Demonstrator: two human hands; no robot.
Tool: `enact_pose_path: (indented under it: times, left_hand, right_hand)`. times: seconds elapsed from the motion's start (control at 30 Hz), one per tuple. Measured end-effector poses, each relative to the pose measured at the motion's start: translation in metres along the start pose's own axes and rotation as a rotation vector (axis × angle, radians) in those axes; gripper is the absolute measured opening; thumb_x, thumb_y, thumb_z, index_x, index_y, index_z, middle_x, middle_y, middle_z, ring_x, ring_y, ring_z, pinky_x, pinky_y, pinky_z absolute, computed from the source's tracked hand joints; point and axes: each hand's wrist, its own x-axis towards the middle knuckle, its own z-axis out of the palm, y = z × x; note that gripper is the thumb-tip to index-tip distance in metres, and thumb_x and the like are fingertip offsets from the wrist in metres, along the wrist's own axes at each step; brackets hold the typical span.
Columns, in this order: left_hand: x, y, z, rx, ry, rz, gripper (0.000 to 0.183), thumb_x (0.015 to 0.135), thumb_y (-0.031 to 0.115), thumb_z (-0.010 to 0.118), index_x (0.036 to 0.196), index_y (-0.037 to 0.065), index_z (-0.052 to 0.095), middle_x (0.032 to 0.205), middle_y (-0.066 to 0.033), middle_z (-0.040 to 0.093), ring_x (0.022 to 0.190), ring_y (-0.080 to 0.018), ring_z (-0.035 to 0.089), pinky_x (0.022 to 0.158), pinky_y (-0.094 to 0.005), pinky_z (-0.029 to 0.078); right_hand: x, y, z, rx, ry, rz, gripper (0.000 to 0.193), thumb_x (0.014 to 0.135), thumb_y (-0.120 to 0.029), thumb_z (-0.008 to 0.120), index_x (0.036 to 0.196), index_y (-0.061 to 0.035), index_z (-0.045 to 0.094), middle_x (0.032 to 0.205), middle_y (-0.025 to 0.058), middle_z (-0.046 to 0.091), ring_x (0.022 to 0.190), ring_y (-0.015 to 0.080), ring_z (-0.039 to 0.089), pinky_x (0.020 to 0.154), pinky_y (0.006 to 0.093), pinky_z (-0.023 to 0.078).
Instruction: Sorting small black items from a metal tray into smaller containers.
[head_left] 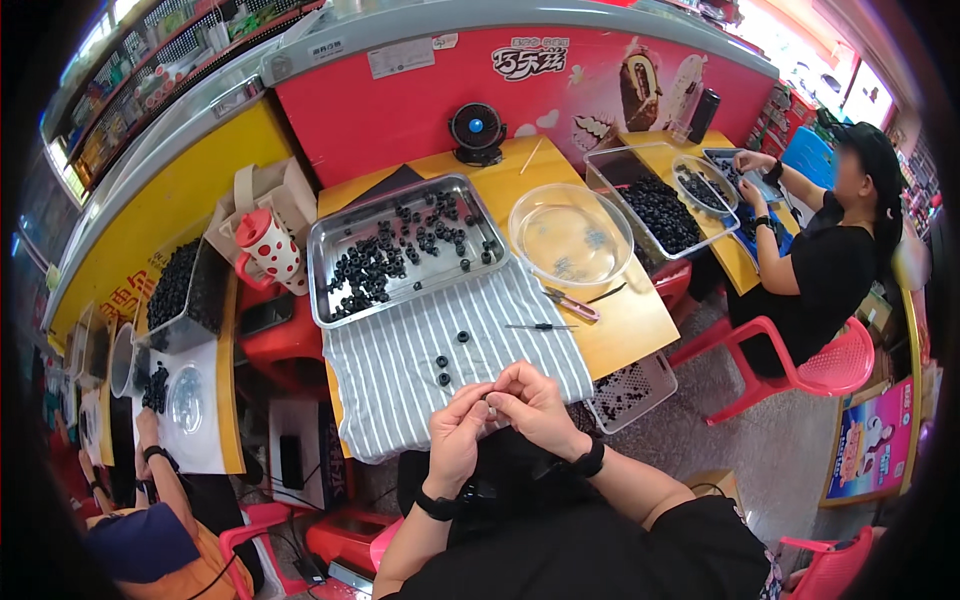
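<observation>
Just over the near edge of a striped cloth [375, 400], the left hand [458, 430] and right hand [535, 410] pinch one small dark piece [488, 396] between thumbs and fingertips — mostly hidden, and probably held two-handed because it is so tiny. Three black rings [463, 337] sit on the cloth within easy reach; the fabric likely stops them rolling. A thin dark tool [540, 326] and a pink-handled tool [577, 306] lie toward the right, presumably handy for that side.

Beyond, a metal tray [352, 232] holds loose black parts [380, 258]. The round clear tub [560, 225] beside it on the tabletop [650, 325] shows faint bluish marks — contents or not, I cannot tell. A rectangular clear bin [605, 172] holds a black heap [660, 215].
</observation>
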Motion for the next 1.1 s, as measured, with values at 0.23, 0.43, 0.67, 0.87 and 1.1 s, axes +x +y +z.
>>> enact_pose_path:
  times: [0.23,0.43,0.67,0.87,1.1]
  left_hand:
    - [0.000,0.000,-0.018,-0.250,0.073,-0.042,0.013,0.092,0.002,0.061,0.103,-0.004,0.064,0.093,-0.0117,0.068,0.082,-0.0172,0.066,0.072,-0.0261,0.054]
    - [-0.006,0.006,-0.036,-0.427,0.100,-0.093,0.017,0.095,0.012,0.058,0.106,0.000,0.061,0.086,-0.0097,0.063,0.076,-0.0199,0.060,0.070,-0.0301,0.049]
    - [-0.018,0.005,-0.050,-0.598,0.046,-0.076,0.031,0.101,0.027,0.049,0.108,0.000,0.062,0.078,-0.0076,0.057,0.067,-0.0182,0.050,0.063,-0.0283,0.040]
    - [-0.023,0.011,-0.045,-0.525,0.041,-0.085,0.035,0.103,0.028,0.044,0.116,-0.001,0.059,0.076,-0.0076,0.055,0.066,-0.0177,0.048,0.062,-0.0285,0.040]
    - [-0.028,0.014,-0.044,-0.454,-0.103,-0.076,0.041,0.104,0.028,0.041,0.131,-0.002,0.049,0.075,-0.0062,0.054,0.064,-0.0143,0.050,0.062,-0.0260,0.043]
  right_hand:
    - [0.032,-0.009,-0.041,-1.183,0.123,-0.540,0.012,0.080,-0.006,0.066,0.091,-0.0029,0.061,0.085,0.0157,0.057,0.077,0.0383,0.059,0.065,0.0441,0.047]
    - [0.051,-0.020,-0.077,-1.501,0.196,-0.334,0.015,0.077,-0.010,0.069,0.090,-0.0039,0.063,0.093,0.0176,0.056,0.085,0.0376,0.060,0.071,0.0463,0.048]
    - [0.055,-0.013,-0.082,-1.609,0.212,-0.335,0.014,0.075,-0.009,0.071,0.083,-0.0016,0.063,0.088,0.0176,0.057,0.083,0.0380,0.060,0.070,0.0476,0.048]
    - [0.022,-0.022,-0.039,-0.765,0.039,-0.188,0.019,0.083,0.004,0.060,0.102,0.0018,0.060,0.087,0.0089,0.066,0.085,0.0106,0.063,0.075,0.0240,0.049]
    - [-0.023,-0.021,0.012,-0.765,-0.197,-0.235,0.015,0.081,0.006,0.061,0.095,0.0005,0.064,0.075,0.0114,0.056,0.065,0.0223,0.057,0.059,0.0316,0.044]
